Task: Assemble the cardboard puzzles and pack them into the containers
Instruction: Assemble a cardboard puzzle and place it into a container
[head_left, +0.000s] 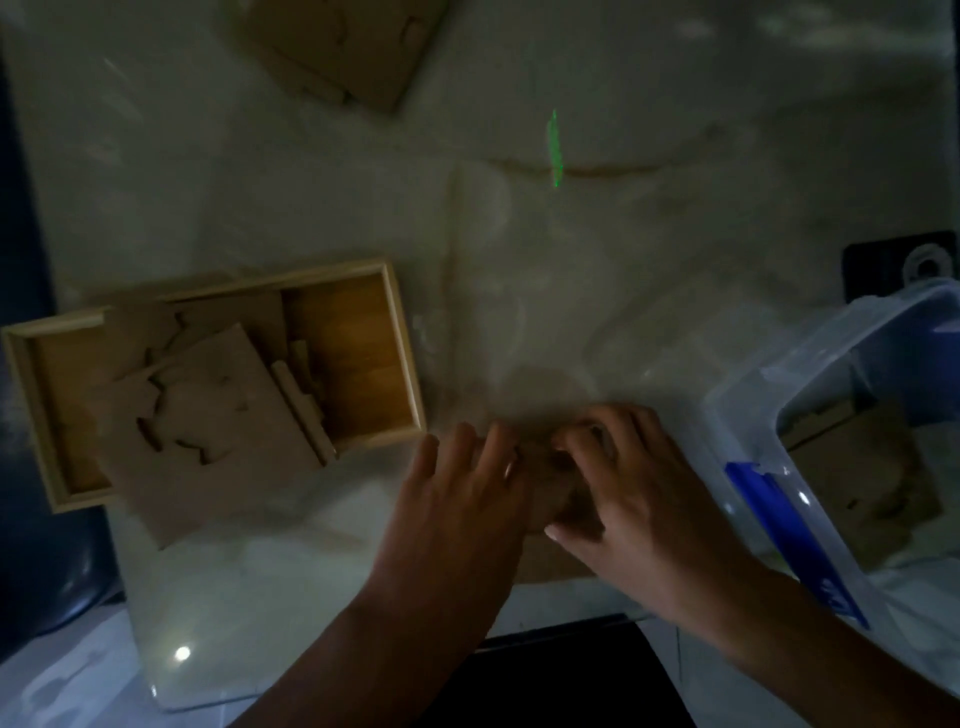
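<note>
Near edge of worktop (322, 208): left hand (457, 499) and right hand (639, 483), fingers spread, press one cardboard puzzle (550, 499). Left: one wooden tray (400, 332), assembled puzzles stacked. Right: one clear bin (753, 431). Far edge: one more puzzle (353, 47).

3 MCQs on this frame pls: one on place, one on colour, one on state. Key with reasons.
1. Where is the wooden tray relative to the hands?
A. to their left
B. to their right
C. under them

2. What colour are the markings on the clear plastic bin?
A. red
B. blue
C. yellow

3. What are the left hand and right hand doing?
A. resting apart, off the table
B. both inside the bin
C. both pressed on a cardboard puzzle piece on the table

Key: 1 A, the tray lies left of both hands. 2 B, blue strips show on the bin's wall. 3 C, fingers of both meet on the cardboard between them.
</note>
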